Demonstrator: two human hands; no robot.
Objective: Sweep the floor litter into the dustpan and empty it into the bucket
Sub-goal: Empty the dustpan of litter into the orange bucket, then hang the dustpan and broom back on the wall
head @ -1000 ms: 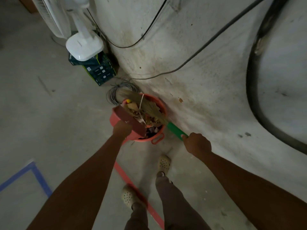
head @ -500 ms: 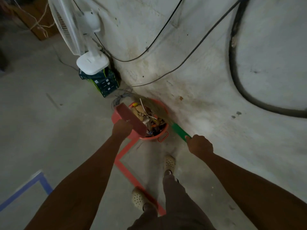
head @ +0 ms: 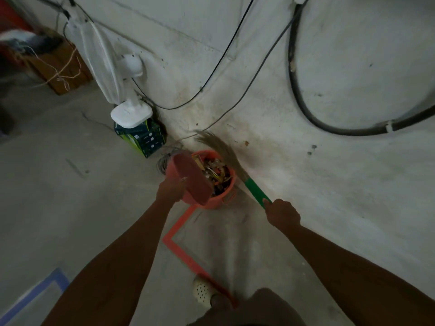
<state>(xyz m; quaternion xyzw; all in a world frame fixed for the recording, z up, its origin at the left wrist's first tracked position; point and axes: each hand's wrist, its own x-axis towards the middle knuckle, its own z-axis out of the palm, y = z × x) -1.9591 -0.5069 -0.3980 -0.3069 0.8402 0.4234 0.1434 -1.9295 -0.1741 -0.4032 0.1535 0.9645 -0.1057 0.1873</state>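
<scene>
Hands apart. Left hand clamped on red plastic dustpan, tilted over round orange plastic bucket to shed litter inside. Right hand clamped on green-handled straw broom, held aside near wall, clear of pour.

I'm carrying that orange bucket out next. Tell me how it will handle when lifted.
The bucket looks like plastic, so it is probably light and slightly flexible. Litter fills it near the rim, so tilting may spill some. Its load looks like dry scraps, so probably not heavy.

Bare forearms, dark grey-brown trousers, a cream perforated clog.
</scene>
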